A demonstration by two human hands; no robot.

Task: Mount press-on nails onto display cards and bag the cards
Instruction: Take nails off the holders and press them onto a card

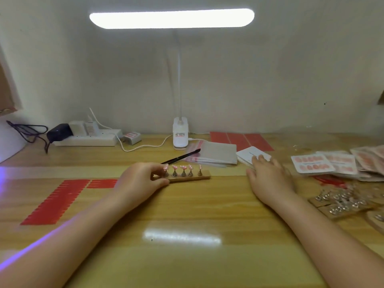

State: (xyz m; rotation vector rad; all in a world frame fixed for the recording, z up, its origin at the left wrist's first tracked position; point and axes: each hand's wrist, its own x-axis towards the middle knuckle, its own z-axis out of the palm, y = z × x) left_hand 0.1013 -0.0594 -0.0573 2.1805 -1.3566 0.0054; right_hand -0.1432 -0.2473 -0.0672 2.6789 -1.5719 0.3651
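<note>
Presently, left hand [141,179] fingers [160,168] pinched the end pink press-on nail [166,167] on its wooden stand strip [193,176]; right hand [270,175] fingers [260,159], straight, rested on white blank display cards [249,153].

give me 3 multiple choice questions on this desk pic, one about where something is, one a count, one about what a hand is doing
1. Where do the finished nail cards lie?
A. far right of the desk
B. beside the power strip
C. under the lamp base

2. How many nail stands are on the wooden strip?
A. two
B. five
C. nine

3. What is the left hand doing?
A. lying flat on the desk
B. lifting a clear bag
C. holding the strip's left end and a dark tool

Answers: 1 A, they fan out along the right edge. 2 B, five stands show in a row. 3 C, its fingers curl at the strip's end with the tool sticking out.
</note>
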